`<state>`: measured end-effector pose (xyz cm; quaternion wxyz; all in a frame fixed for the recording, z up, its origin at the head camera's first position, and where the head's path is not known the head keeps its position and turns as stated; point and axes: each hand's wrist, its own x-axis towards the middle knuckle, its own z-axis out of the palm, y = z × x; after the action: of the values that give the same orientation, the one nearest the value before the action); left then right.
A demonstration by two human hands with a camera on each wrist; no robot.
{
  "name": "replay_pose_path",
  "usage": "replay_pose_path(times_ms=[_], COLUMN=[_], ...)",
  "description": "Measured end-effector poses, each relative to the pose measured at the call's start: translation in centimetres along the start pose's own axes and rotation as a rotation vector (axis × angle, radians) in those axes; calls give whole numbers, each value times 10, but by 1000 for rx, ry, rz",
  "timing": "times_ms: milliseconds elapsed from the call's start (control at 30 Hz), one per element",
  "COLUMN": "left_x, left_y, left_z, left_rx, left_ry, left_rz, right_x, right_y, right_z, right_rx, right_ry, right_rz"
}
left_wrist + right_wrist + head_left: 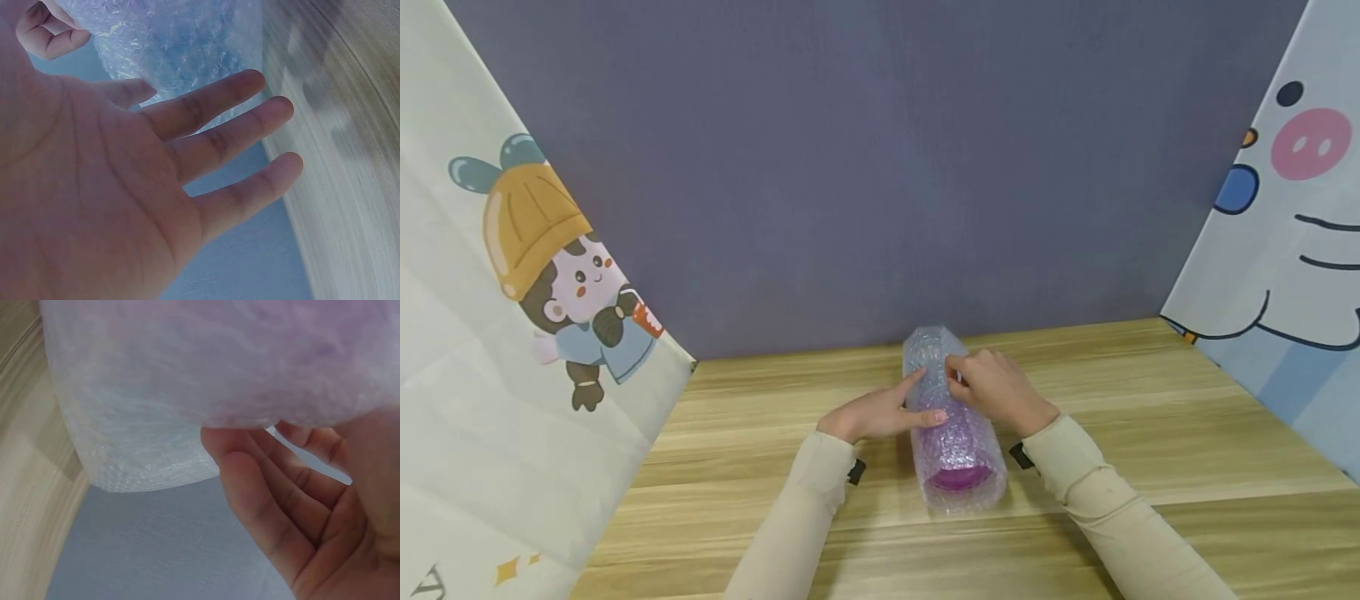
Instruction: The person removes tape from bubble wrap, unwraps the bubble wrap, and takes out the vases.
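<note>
A purple cylindrical object (pixel 961 477) lies on the table inside a roll of clear bubble wrap (pixel 951 442). Its round purple end shows within the wrap's near opening; the wrap blurs the rest, so I cannot tell what kind of thing it is. My left hand (pixel 883 412) lies along the left side, thumb across the top of the wrap. In the left wrist view, its fingers (pixel 219 144) are extended and spread beside the bubble wrap (pixel 181 44). My right hand (pixel 996 387), fingers bent, pinches the bubble wrap on the upper right side.
The roll rests on a wood-grain table (pixel 737 492), its far end close to a grey-purple back panel (pixel 880 183). White sheets with cartoon prints stand at the left (pixel 467 350) and right (pixel 1315 292). Dark bands show at both sleeve cuffs.
</note>
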<state>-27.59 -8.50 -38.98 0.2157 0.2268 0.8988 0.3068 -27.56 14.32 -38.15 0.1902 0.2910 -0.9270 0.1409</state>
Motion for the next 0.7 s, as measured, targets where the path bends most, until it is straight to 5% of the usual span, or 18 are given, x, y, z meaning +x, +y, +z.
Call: replay_pose_path(times_ms=[700], left_x=[3], left_y=[0], left_z=[1], left_rx=[10], left_ry=[-1], left_rz=[15], right_x=[-1], right_y=[1], right_z=[-4], right_rx=[27], right_ry=[-36], right_rz=[32])
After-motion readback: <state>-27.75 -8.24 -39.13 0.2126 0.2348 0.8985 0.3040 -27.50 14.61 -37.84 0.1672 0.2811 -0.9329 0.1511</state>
